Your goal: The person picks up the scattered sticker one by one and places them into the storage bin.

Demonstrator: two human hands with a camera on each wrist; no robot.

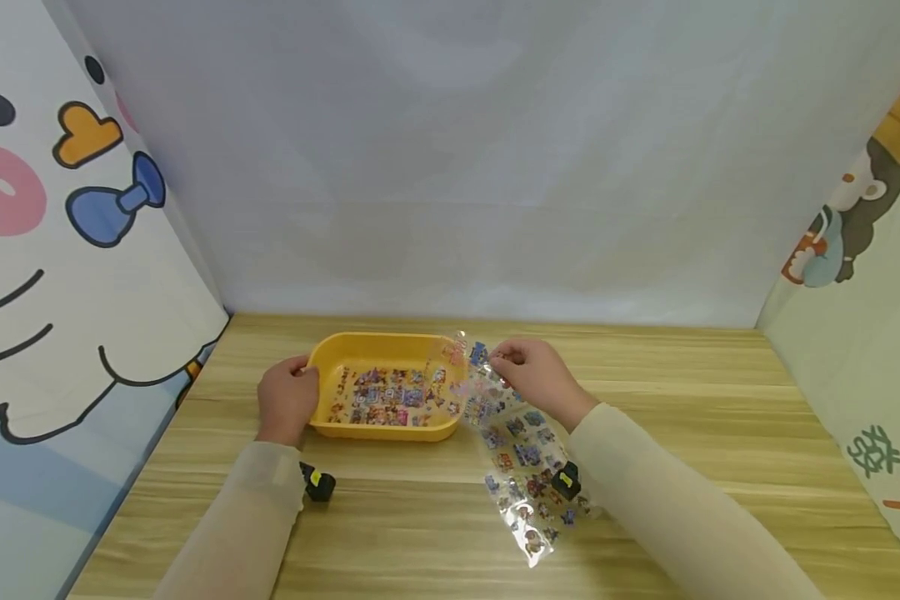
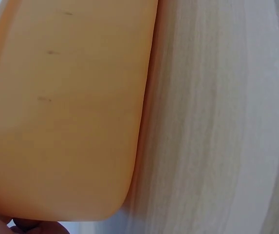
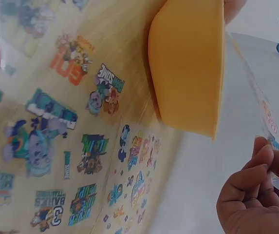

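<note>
A yellow plastic tray [image 1: 382, 431] stands on the table, with colourful stickers [image 1: 386, 398] seen in its bottom. My left hand [image 1: 288, 400] grips the tray's left end at the rim; in the left wrist view a bit of the fingers [image 2: 39, 227] shows beneath the outer wall. At the other end, my right hand [image 1: 536, 375] pinches a clear sticker sheet [image 1: 478, 354] between thumb and fingers. That sheet overlaps the tray's right rim in the head view. In the right wrist view the right hand [image 3: 256, 195] holds the thin sheet [image 3: 266, 114] raised, seen nearly edge-on.
More clear sticker sheets [image 1: 527, 454] with cartoon prints lie on the wooden table [image 1: 682, 375] under and beside the right forearm. A pale cloth backdrop [image 1: 450, 183] hangs behind, and printed cartoon panels [image 1: 37, 333] border the left and right sides.
</note>
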